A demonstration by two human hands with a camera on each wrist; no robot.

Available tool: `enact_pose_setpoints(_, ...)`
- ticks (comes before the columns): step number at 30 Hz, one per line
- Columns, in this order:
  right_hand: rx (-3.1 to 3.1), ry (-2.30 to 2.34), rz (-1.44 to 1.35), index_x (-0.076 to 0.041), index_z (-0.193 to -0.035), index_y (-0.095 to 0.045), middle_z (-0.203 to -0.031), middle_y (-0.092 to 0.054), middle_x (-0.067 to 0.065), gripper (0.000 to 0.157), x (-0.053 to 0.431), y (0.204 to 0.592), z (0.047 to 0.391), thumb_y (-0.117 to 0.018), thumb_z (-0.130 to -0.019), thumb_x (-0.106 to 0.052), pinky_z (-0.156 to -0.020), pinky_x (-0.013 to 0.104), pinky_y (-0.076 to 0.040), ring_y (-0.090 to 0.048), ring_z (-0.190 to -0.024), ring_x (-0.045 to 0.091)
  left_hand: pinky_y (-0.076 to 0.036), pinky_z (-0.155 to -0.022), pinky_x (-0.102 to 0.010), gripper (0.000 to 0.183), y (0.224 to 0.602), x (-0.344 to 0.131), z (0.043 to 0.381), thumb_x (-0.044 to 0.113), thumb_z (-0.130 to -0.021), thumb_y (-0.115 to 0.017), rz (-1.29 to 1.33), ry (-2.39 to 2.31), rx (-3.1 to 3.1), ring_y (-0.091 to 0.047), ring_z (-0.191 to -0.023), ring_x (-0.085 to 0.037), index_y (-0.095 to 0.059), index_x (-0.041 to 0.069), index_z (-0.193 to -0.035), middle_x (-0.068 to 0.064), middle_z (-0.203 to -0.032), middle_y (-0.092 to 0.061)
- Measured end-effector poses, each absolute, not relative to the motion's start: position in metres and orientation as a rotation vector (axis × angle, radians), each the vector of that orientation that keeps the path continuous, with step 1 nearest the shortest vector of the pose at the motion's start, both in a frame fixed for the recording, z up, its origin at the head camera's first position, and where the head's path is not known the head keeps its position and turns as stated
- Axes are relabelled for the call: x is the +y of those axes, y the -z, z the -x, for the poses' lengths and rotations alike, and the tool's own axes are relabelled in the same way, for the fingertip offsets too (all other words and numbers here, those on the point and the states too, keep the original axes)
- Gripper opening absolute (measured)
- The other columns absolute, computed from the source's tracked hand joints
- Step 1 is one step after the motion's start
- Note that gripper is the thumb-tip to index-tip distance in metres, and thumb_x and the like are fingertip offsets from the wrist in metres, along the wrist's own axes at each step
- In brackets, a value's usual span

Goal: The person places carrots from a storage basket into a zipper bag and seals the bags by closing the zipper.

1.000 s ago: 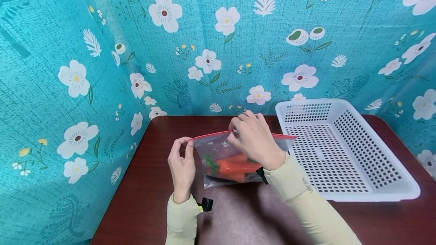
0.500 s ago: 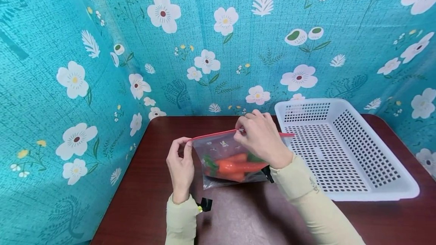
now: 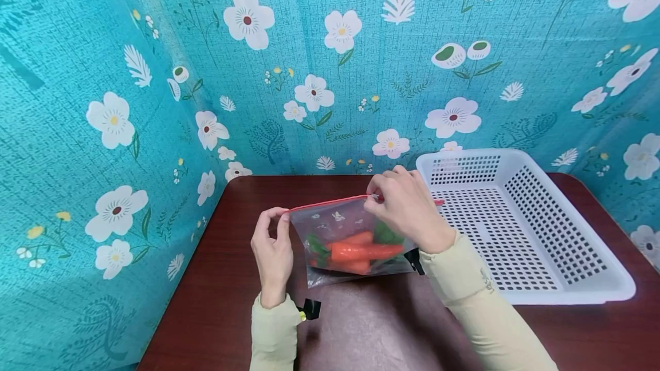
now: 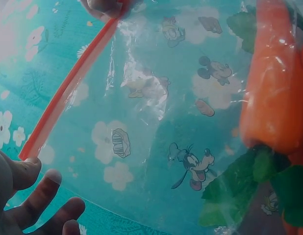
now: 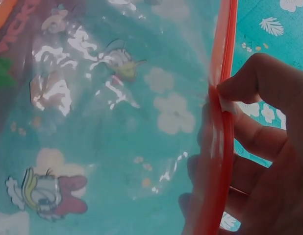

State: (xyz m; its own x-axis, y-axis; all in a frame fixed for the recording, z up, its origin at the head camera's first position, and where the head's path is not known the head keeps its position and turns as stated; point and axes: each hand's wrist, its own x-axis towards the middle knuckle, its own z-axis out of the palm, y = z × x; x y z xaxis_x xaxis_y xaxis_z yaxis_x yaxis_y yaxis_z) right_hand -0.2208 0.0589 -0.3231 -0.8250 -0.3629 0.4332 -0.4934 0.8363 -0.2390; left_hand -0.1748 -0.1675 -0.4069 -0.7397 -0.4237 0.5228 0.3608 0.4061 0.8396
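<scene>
A clear zip bag point(image 3: 319, 223) with a red zip strip point(image 3: 330, 202) hangs between both hands above the table. Inside it lie orange carrots point(image 3: 350, 252) with green tops; cartoon figures are printed on the plastic. My left hand point(image 3: 273, 253) pinches the bag's upper left corner between thumb and finger. At the right part of the strip, my right hand point(image 3: 404, 205) pinches a small white slider point(image 5: 226, 105), with the other fingers behind the plastic in the right wrist view. This hand hides part of the strip and the bag's right side in the head view.
A white perforated plastic basket point(image 3: 623, 286) stands on the right of the dark red-brown table point(image 3: 206, 314), just beyond the bag's right end. Behind the table hangs a turquoise flowered cloth point(image 3: 340, 102), which continues along the left side.
My right hand has slid to the right along the red strip, uncovering more of the bag and the carrots' green tops. The left hand has stayed almost still at its corner.
</scene>
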Motion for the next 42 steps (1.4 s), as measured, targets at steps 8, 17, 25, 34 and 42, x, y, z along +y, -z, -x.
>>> enact_pose_setpoints(8, -2.689, -0.496, -0.629, -0.018, -0.074, -0.063, -0.069, -0.059, -0.007, 0.008, 0.067, 0.321, 0.221, -0.059, -0.071, -0.024, -0.066, 0.033, -0.029, -0.042, -0.072, 0.016, -0.041, -0.069, -0.025, 0.015, 0.401, -0.165, 0.171, 0.018, -0.087, -0.057, -0.036, 1.387, -1.945, -0.053, -0.078, -0.017, -0.062, 0.008, -0.096, -0.006, -0.086, -0.06)
enact_pose_setpoints(17, -2.712, -0.485, -0.617, -0.016, -0.074, -0.064, -0.071, -0.061, -0.004, 0.01, 0.079, 0.319, 0.223, -0.058, -0.071, -0.023, -0.065, 0.032, -0.03, -0.043, -0.07, 0.017, -0.041, -0.071, -0.022, 0.016, 0.408, -0.167, 0.175, 0.024, -0.087, -0.056, -0.04, 1.384, -1.946, -0.053, -0.08, -0.014, -0.062, 0.013, -0.097, -0.001, -0.087, -0.06)
enact_pose_setpoints(25, -2.699, -0.493, -0.607, -0.017, -0.073, -0.064, -0.068, -0.06, -0.005, 0.008, 0.088, 0.32, 0.224, -0.059, -0.07, -0.021, -0.06, 0.03, -0.028, -0.04, -0.065, 0.017, -0.041, -0.074, -0.027, 0.014, 0.405, -0.166, 0.174, 0.018, -0.087, -0.057, -0.054, 1.386, -1.95, -0.052, -0.082, -0.016, -0.062, 0.009, -0.097, -0.005, -0.088, -0.061)
enact_pose_setpoints(34, -2.712, -0.497, -0.605, -0.016, -0.073, -0.064, -0.064, -0.058, -0.006, 0.007, 0.097, 0.319, 0.225, -0.06, -0.071, -0.021, -0.058, 0.029, -0.027, -0.038, -0.064, 0.017, -0.04, -0.073, -0.026, 0.011, 0.378, -0.154, 0.159, 0.004, -0.086, -0.056, -0.054, 1.345, -1.954, -0.052, -0.08, -0.021, -0.06, -0.002, -0.094, -0.015, -0.086, -0.059)
enact_pose_setpoints(42, -2.731, -0.483, -0.597, -0.016, -0.074, -0.064, -0.065, -0.059, -0.004, 0.007, 0.105, 0.318, 0.225, -0.06, -0.071, -0.02, -0.057, 0.03, -0.029, -0.041, -0.067, 0.017, -0.039, -0.073, -0.025, 0.012, 0.382, -0.156, 0.162, 0.004, -0.086, -0.056, -0.051, 1.354, -1.945, -0.052, -0.08, -0.021, -0.061, -0.002, -0.095, -0.015, -0.086, -0.06)
